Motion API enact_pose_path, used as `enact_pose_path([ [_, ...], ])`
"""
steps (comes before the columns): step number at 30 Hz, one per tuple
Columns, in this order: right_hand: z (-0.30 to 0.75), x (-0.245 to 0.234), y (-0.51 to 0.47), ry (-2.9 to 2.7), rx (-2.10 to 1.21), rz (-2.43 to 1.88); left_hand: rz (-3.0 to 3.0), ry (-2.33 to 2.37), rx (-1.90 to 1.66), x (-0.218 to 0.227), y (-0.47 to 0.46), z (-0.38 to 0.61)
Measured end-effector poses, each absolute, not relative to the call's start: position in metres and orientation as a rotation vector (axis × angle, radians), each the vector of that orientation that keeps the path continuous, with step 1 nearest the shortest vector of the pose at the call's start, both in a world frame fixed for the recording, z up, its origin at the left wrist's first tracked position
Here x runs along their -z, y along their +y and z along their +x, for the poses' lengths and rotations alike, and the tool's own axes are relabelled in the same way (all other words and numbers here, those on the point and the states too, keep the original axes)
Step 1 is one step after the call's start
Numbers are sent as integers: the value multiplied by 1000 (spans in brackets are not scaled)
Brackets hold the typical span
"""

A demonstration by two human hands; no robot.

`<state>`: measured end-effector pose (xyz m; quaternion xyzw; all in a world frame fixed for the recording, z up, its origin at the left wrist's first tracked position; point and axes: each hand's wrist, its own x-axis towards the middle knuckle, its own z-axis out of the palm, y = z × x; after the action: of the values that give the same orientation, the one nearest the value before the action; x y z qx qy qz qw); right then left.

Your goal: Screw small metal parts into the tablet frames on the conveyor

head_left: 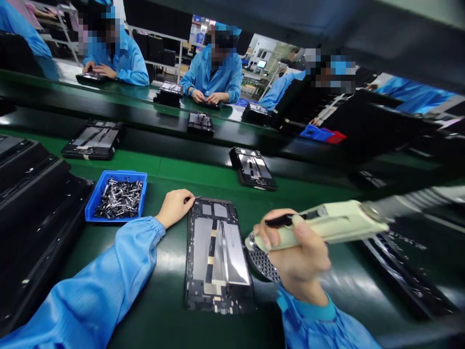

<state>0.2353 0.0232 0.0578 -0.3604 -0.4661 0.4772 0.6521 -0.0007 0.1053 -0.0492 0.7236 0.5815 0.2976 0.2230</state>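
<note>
head view, left to right. black tablet frames stacked at far left (36,203), loose, close to the left sleeve (98,286); a careless elbow could shove them. blue plastic bin (119,173) sits on the green conveyor belt (163,169), heaped with bright metal parts (119,198). left wrist is just beside it, so a sideways knock could spill parts onto the belt.

left hand (174,208): fingers (187,201) nearly closed, pinching a thin dark sliver (195,198), too small to identify. its tip is right at the top left corner of the tablet housing (218,257). main risk here: the pinch is tiny, so a drop could lose the sliver inside the housing or on the belt.

housing lies flat and unclamped on the belt, silver panels and tape strips up. if the belt moves or a hand bumps it, alignment at that corner could be lost.

right hand (298,252): fingers (279,232) closed in a full wrap round a cream power tool (319,225), thumb along its body, hand motion-blurred. perforated dark disc (263,264) sits under the hand, just off the housing's right edge. tool looks clear of the housing, though contact there is hard to rule out. a slip could scratch the silver panels or lift tape.
</note>
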Motion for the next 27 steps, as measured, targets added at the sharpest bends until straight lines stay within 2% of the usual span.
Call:
enact_pose_path([
  [11,150,-46,103,-1009,-1126,-838,1756,1528,-863,52,121,-3],
  [27,118,-16,137,-999,-1115,-860,1729,1625,-795,52,121,5],
])
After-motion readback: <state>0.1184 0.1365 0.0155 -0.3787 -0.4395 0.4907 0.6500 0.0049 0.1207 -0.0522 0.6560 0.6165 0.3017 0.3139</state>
